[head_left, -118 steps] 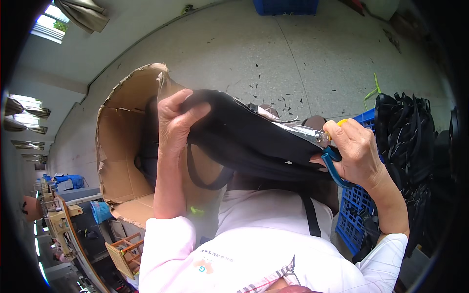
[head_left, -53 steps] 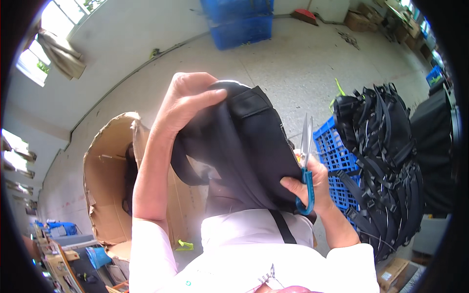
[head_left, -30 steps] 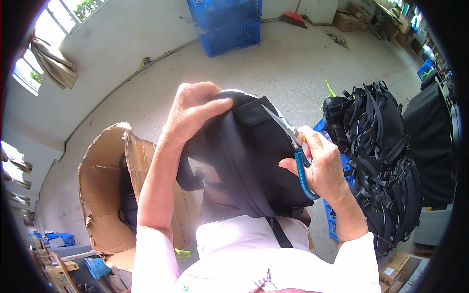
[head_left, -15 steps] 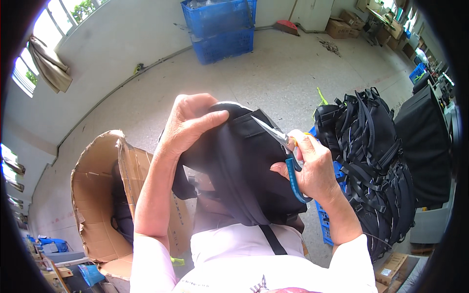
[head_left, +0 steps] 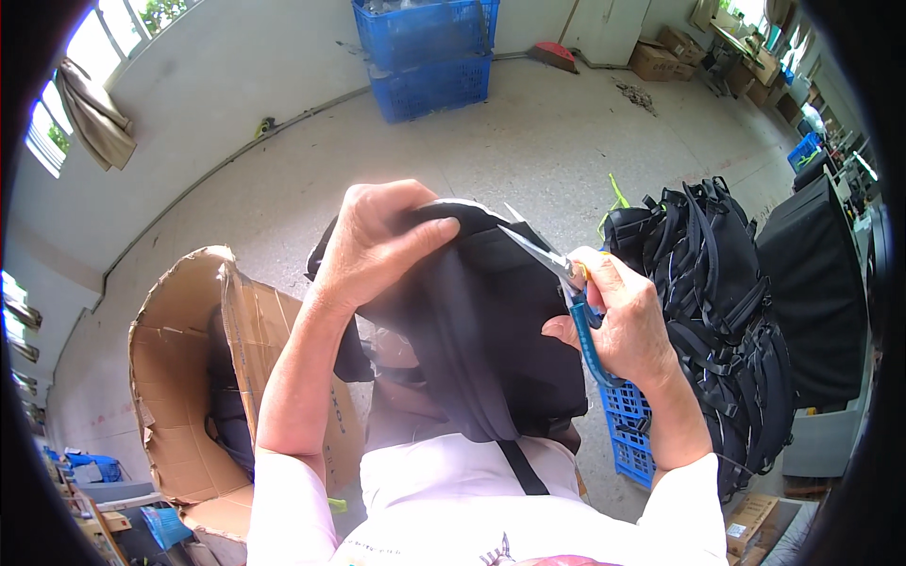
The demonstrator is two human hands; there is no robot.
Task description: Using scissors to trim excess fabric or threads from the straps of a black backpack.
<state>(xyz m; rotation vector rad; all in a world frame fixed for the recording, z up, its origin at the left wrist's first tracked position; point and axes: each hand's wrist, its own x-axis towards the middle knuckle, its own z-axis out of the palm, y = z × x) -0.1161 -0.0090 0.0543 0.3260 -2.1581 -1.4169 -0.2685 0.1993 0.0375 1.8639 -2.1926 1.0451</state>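
Note:
A black fabric bag point(head_left: 514, 335) lies in front of me, across my lap, with a dark strap point(head_left: 522, 467) running down over my white shirt. My left hand point(head_left: 377, 241) grips its far upper edge, the thumb pressed on the near side and the fingers hidden behind. A thin white line shows along that edge. In my right hand point(head_left: 623, 316) is a pair of scissors point(head_left: 587, 341) with blue handles. Their blades are spread and point up and left, at the bag's upper right edge; whether fabric lies between them I cannot tell.
To the left stands an open cardboard box point(head_left: 179, 377) with dark stuff inside. Several black backpacks point(head_left: 722, 264) are piled on the right, beside a blue crate point(head_left: 629, 424). Stacked blue crates point(head_left: 429, 90) and a red broom point(head_left: 553, 55) are by the far wall.
The scissors' blades have parted, and my right hand has shifted slightly right and down. My left hand has moved a little right along with the bag's edge, and a flap there has turned down.

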